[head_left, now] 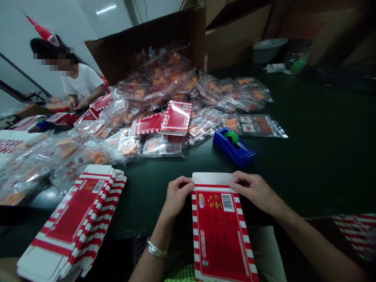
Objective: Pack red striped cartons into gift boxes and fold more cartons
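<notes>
At the lower centre of the frame, both hands pinch a flat red-striped carton (220,223) by its top corners: left hand (176,194) and right hand (255,190), fingers closed on the white flap. A blue tape dispenser (235,147) sits just above on the desk (317,149).

red-white striped carton (221,227), blue dispenser (235,148)

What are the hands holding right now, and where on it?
Both hands hold one flat red-and-white carton. The left hand pinches its far left corner and the right hand its far right corner.
</notes>
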Demonstrator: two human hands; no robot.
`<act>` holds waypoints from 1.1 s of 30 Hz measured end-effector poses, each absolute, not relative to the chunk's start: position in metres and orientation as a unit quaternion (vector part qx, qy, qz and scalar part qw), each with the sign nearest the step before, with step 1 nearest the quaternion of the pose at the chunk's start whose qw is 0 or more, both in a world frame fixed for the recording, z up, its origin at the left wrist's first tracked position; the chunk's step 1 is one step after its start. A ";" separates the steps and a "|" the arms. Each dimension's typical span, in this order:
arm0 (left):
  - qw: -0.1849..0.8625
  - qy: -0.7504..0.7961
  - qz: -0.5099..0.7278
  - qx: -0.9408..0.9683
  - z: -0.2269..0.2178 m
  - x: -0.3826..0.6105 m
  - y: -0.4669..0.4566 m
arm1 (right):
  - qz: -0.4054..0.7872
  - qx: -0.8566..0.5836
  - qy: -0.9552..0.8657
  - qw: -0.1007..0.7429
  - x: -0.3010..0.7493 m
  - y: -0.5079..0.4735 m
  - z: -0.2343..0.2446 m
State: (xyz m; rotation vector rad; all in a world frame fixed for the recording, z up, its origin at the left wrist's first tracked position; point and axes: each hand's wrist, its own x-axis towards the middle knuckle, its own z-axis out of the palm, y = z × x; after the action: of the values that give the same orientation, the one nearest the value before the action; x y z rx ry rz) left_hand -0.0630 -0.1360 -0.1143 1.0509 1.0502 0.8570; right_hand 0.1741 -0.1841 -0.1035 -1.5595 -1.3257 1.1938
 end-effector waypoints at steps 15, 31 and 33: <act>0.602 0.451 0.364 0.550 -0.109 -0.060 -0.135 | 0.317 -0.579 -0.661 0.356 0.167 -0.185 -0.101; 0.545 0.492 0.312 0.603 -0.109 -0.050 -0.141 | 0.494 -0.528 -0.634 0.276 0.169 -0.190 -0.085; 0.550 0.486 0.300 0.610 -0.109 -0.045 -0.139 | 0.588 -0.529 -0.543 0.282 0.170 -0.186 -0.079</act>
State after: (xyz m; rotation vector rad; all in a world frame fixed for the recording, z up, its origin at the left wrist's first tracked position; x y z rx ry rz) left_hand -0.0450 -0.1387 -0.1085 1.4436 1.1507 0.7091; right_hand 0.1705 -0.1865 -0.0791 -1.4158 -1.4552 1.5743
